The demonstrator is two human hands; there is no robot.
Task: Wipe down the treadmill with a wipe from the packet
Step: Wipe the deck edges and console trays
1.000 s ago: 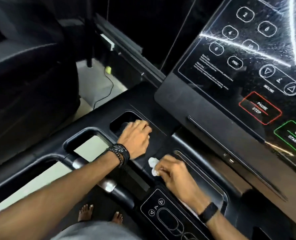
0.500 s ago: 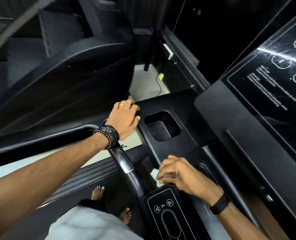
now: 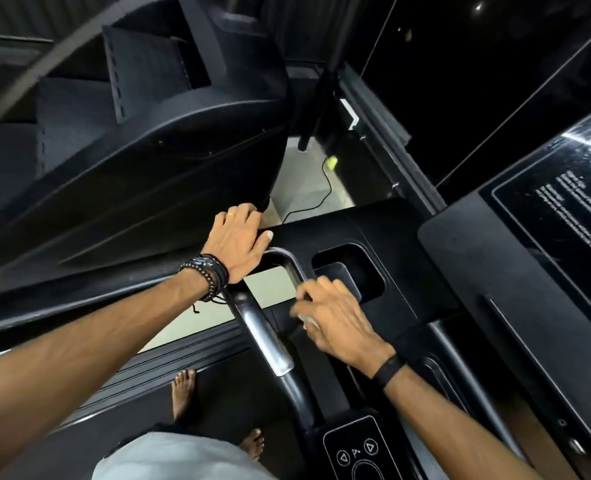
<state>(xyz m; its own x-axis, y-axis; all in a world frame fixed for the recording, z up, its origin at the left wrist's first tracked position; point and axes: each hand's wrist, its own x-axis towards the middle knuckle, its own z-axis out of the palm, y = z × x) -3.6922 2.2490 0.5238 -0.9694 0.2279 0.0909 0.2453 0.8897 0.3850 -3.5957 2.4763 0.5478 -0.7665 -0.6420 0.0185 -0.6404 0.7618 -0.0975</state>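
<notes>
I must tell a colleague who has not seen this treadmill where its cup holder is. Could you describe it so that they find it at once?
Start from the big glossy console screen on the right and move left onto the matte black tray. There, just beyond the right hand, sits the cup holder. It is the only deep, rounded-square pocket in that flat surface.

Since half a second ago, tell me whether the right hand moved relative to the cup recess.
Yes. The right hand moved up toward the cup recess, now beside its near edge.
</notes>
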